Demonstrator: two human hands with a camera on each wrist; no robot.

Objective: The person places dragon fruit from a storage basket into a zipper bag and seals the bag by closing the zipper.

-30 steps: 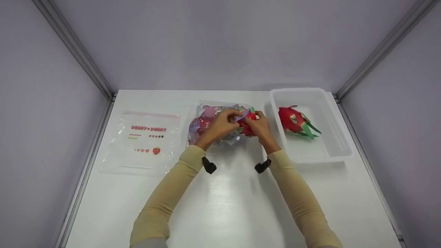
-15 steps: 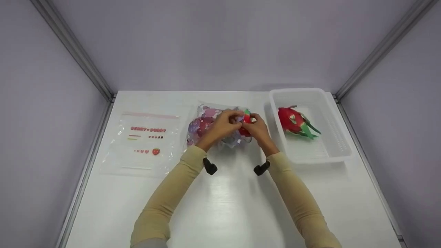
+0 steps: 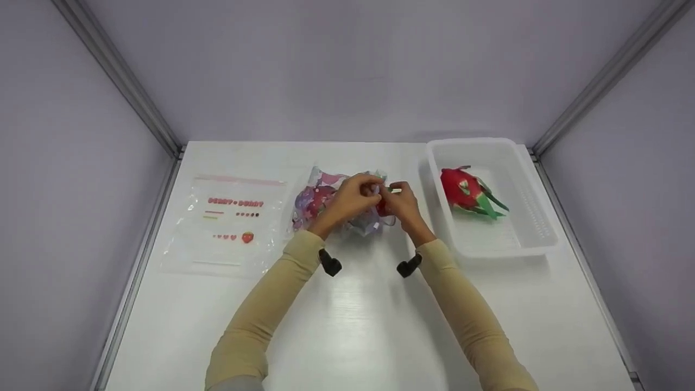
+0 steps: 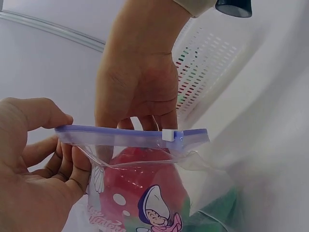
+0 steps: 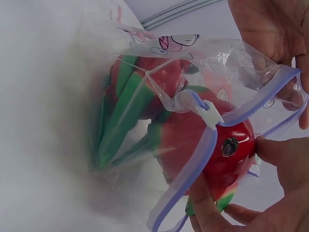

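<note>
Bare bench [image 3: 358, 326] lay open in front of both hands. To their right the white basket [image 3: 535, 228] blocked the way; to the left a flat printed bag [image 3: 228, 225] lay, walls closing three sides.

Red lettering is printed on the flat clear bag [image 3: 225, 225] at the left of the head view — it is too blurred to be read reliably.
</note>
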